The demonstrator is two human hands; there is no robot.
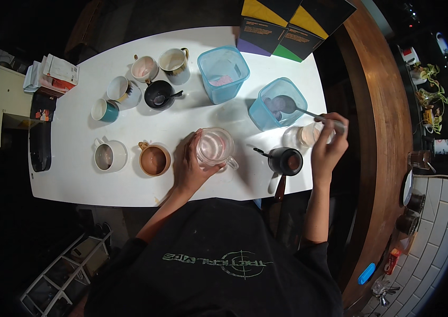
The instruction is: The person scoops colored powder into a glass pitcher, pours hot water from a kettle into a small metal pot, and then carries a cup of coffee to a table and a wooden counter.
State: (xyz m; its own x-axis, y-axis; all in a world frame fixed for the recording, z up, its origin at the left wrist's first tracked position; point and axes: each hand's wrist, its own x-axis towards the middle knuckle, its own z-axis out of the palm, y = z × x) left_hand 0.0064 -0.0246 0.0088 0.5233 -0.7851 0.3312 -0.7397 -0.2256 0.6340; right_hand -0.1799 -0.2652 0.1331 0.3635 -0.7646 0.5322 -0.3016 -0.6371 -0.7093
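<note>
My left hand [188, 168] is wrapped round a clear glass mug [215, 146] standing on the white table, its handle toward the lower right. A metal spoon [311, 113] is held by its handle in my right hand [328, 145]. The spoon's bowl is over or inside a light-blue square tub [262, 119] with purple-grey powder [271, 104] in it; whether it touches the powder I cannot tell. Beside my right hand stands a clear glass jar [307, 136] with pale contents, partly hidden. A black pot with a wooden handle [285, 161] sits below the tub.
Another light-blue tub [218, 87] holds pink powder. Several mugs stand on the left, among them a white mug [111, 155], a brown mug [155, 159] and a teal cup [105, 111]. A black bowl [156, 95] holds a spoon. Dark boxes [287, 33] stand at the far edge.
</note>
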